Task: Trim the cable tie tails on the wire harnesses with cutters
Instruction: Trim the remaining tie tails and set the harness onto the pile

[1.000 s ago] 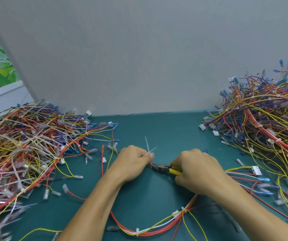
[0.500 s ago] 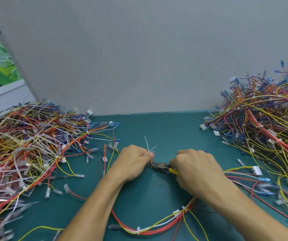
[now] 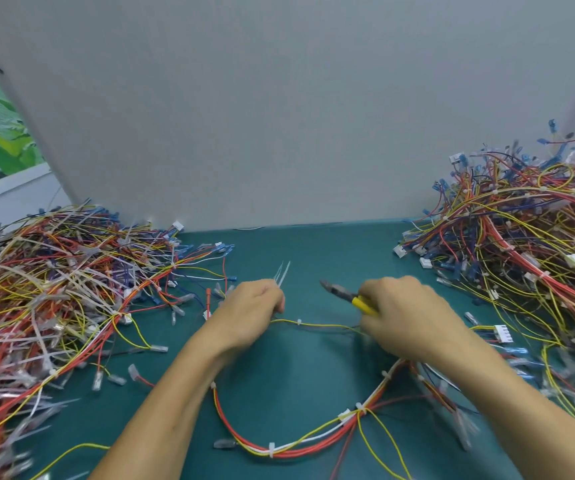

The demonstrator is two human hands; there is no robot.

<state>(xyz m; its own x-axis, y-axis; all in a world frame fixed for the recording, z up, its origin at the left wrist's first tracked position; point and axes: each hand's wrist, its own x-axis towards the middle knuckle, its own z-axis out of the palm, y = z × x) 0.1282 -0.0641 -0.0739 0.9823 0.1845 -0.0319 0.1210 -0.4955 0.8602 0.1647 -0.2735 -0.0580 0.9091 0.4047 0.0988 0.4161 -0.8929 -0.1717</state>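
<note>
Left grip (image 3: 249, 310) pinching tie tails (image 3: 282, 273), right grip (image 3: 407, 317) grasping cutters (image 3: 345, 295), between left pile (image 3: 54, 289) and right pile (image 3: 521, 237)

The left hand (image 3: 255, 308) pinches white tie tails (image 3: 282, 273). The right hand (image 3: 405, 315) grips yellow-handled cutters (image 3: 346, 295), apart from the tails, above the green bench (image 3: 314, 247).

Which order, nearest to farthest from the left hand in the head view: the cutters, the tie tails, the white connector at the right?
1. tie tails, sticking up from the left hand itself.
2. cutters, to its right, in the right hand.
3. white connector, far right, beyond the right hand.
</note>
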